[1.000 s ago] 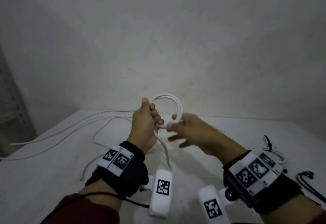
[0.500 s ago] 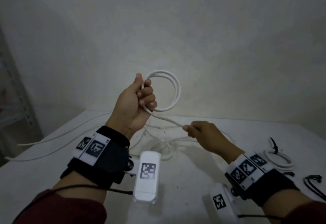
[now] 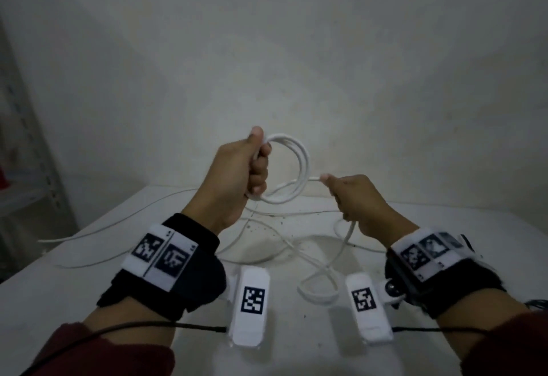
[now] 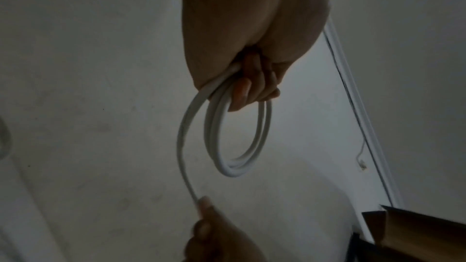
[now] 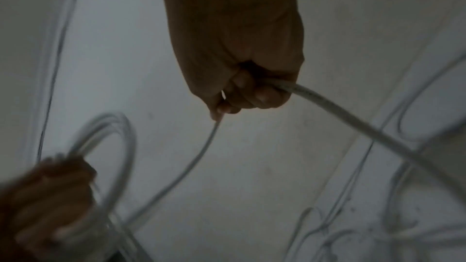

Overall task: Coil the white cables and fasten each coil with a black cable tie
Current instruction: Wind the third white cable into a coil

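In the head view, a round coil of white cable is held upright above the desk by the left hand, whose fingers are curled round one side of the loops with the thumb on top. A free strand runs from the coil to the right hand, where it is gripped in a closed fist; from below that fist the cable drops to the desk and ends in a loose loop between the two wrist cameras. Other white cables are seen lying across the desk (further back and to the left). In the left wrist view, the coil is seen hanging from the clenched left hand, and the strand is pinched by the right hand lower in the frame. In the right wrist view, the cable is seen passing through the closed right hand; the left hand and coil are blurred.
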